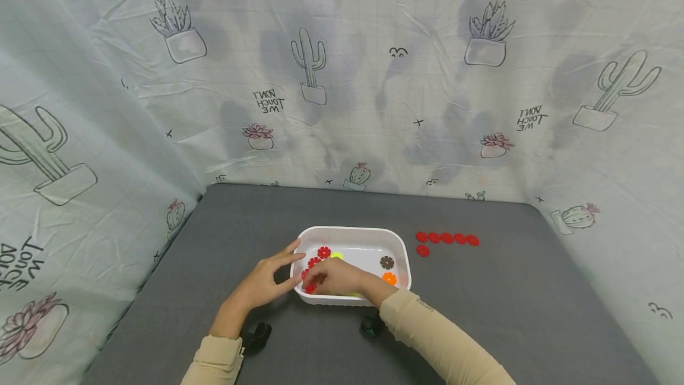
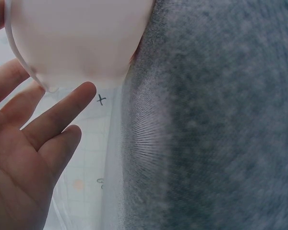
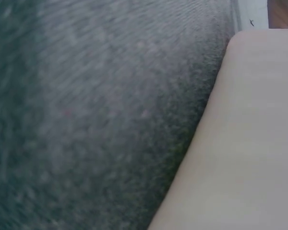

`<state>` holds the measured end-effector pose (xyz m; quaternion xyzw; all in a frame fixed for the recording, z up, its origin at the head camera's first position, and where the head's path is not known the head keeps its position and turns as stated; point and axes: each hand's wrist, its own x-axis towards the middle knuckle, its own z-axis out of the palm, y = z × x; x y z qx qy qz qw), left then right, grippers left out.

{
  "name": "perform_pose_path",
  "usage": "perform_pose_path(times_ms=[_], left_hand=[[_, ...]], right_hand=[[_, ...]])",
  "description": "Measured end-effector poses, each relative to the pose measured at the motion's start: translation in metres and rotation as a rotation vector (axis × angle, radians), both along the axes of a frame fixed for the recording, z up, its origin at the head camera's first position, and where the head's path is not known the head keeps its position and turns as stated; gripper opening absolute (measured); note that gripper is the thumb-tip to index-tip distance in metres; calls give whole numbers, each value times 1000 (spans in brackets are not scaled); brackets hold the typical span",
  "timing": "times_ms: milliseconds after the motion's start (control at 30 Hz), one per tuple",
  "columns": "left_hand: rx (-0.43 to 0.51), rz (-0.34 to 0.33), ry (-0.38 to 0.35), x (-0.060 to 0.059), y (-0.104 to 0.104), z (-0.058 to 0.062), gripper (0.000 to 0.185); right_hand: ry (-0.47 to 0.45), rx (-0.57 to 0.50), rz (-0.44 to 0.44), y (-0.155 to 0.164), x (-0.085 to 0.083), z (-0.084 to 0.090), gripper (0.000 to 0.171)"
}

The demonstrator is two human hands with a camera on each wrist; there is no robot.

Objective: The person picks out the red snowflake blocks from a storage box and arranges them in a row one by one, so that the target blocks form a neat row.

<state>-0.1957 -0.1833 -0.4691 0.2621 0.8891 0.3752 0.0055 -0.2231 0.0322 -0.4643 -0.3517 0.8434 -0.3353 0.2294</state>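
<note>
A white plastic tray (image 1: 350,232) holds small round notched discs. Several red discs (image 1: 323,252) lie at its left end, a yellow one (image 1: 336,255) in the middle, and a brown one (image 1: 387,262) and an orange one (image 1: 389,278) at its right. My left hand (image 1: 264,281) rests thumb and fingertips on the tray's left rim, fingers spread and fairly straight. Reaching across the tray, my right hand (image 1: 336,278) points its bent fingers down among the red discs at the left. Its fingertips are partly hidden, so I cannot tell whether they pinch one.
On the grey table (image 1: 513,314), right of the tray, a row of several red discs (image 1: 447,237) lies with one more red disc (image 1: 423,251) under its left end. A cactus-print cloth (image 1: 363,76) hangs behind and at both sides. Dark straps (image 1: 257,337) show by the wrists.
</note>
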Motion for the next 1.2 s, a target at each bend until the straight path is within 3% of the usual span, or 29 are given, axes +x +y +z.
perform_pose_path(times_ms=[300,767,1200], left_hand=[[-6,11,-7,0,0,-1,50],[-7,15,-15,-2,3,1,50],[-19,42,-2,-5,6,3,49]], right_hand=[[-178,-76,-125,4,-2,3,24],[-256,-152,-313,15,-3,17,31],[-348,-366,-546,61,-3,33,34]])
